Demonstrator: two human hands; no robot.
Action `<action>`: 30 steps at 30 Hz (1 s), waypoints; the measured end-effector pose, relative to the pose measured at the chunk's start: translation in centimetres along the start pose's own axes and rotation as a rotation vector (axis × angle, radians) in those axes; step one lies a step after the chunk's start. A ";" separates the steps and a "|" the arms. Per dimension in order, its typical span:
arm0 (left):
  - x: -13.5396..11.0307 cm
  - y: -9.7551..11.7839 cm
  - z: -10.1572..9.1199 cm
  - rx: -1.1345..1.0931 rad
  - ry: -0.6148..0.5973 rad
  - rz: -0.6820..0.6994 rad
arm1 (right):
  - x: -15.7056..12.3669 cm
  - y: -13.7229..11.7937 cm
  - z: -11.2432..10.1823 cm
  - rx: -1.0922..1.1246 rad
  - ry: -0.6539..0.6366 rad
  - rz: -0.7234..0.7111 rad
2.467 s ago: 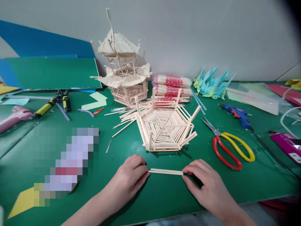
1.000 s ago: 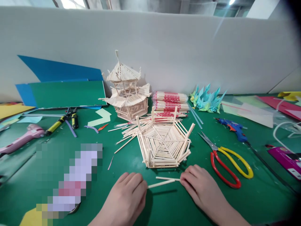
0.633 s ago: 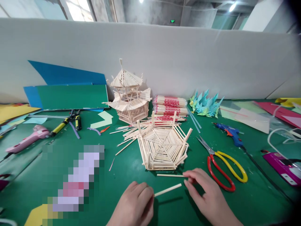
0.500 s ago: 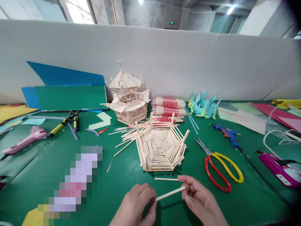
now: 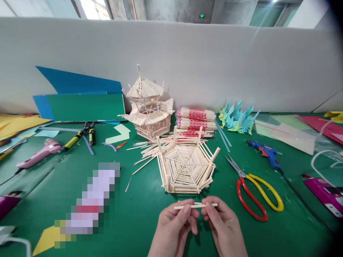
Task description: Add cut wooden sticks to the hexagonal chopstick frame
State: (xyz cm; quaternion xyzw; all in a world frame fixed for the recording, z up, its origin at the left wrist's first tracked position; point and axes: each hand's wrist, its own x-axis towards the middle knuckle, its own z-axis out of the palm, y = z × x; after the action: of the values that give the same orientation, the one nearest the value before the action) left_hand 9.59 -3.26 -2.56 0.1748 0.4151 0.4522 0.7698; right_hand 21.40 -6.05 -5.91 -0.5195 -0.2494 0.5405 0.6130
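A short pale wooden stick [image 5: 197,206] lies level across both hands. My left hand [image 5: 177,220] pinches it near its left end between thumb and fingers, and my right hand [image 5: 222,220] grips it towards the right end. Just behind it a second stick shows in part, mostly hidden by my fingers. Beyond my hands sits an eight-sided or similar many-sided base of glued sticks [image 5: 184,167], with several short posts rising from its corners. Loose sticks [image 5: 150,151] lie behind it on the left.
Behind stands a stick pagoda [image 5: 150,114], beside wrapped stick bundles [image 5: 196,119] and a turquoise folded-paper piece [image 5: 238,117]. Scissors [image 5: 254,189], a blue glue gun [image 5: 268,153] and a power strip [image 5: 325,194] are at right. Pliers [image 5: 80,135] and a pink glue gun [image 5: 40,153] lie left.
My left hand has moved right and turned palm up, and my right hand has come in closer. The stick has gone from slanted to level, with both hands now pinching it.
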 end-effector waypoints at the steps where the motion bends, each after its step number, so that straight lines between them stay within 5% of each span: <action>1: 0.1 0.1 0.3 -0.021 -0.010 0.001 | 0.1 0.0 0.0 0.006 -0.003 0.000; 7: 1.6 1.6 1.4 0.024 0.029 0.158 | 1.0 -0.8 0.1 0.038 0.110 -0.148; 10: 2.3 2.0 1.0 0.049 0.081 0.215 | 1.7 -0.9 -0.3 -0.130 0.168 -0.275; 20: 3.1 1.3 0.4 0.250 0.104 0.284 | 3.2 -1.8 -0.2 -0.727 -0.041 -0.472; 30: 3.0 1.2 1.1 0.098 0.134 0.292 | 4.0 -2.4 -0.7 -0.680 -0.165 -0.470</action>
State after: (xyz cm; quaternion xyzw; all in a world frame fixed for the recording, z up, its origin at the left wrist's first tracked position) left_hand 10.55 0.04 -2.63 0.2402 0.4574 0.5490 0.6571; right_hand 24.10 -2.33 -5.01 -0.5762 -0.5734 0.3128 0.4913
